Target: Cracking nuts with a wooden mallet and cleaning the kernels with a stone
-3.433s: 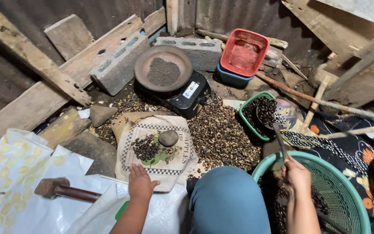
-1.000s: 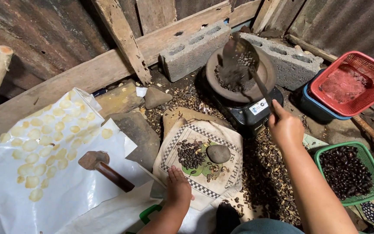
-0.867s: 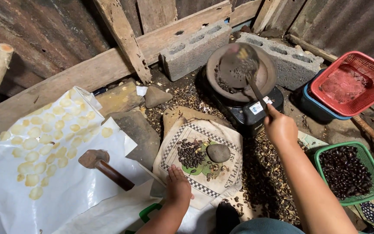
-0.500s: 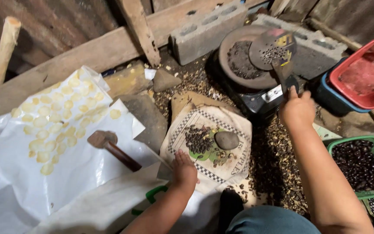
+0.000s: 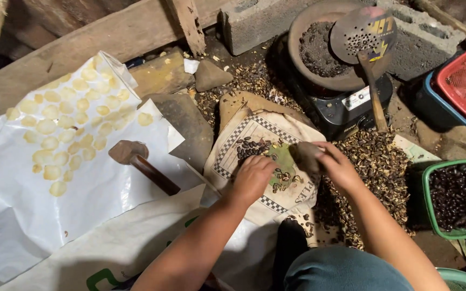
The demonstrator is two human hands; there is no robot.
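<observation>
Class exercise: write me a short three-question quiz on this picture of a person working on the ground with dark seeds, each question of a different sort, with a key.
1. True or false: the right hand holds a grey stone over the checked sack.
2. Multiple choice: where does the perforated paddle rest? A) in the green basket B) on the round pan on the scale C) on the white sheet
3. Fill in: the hammer lies on the ____ sheet.

Key
1. True; the left hand rests on the sack by the dark seeds.
2. B
3. white
</observation>
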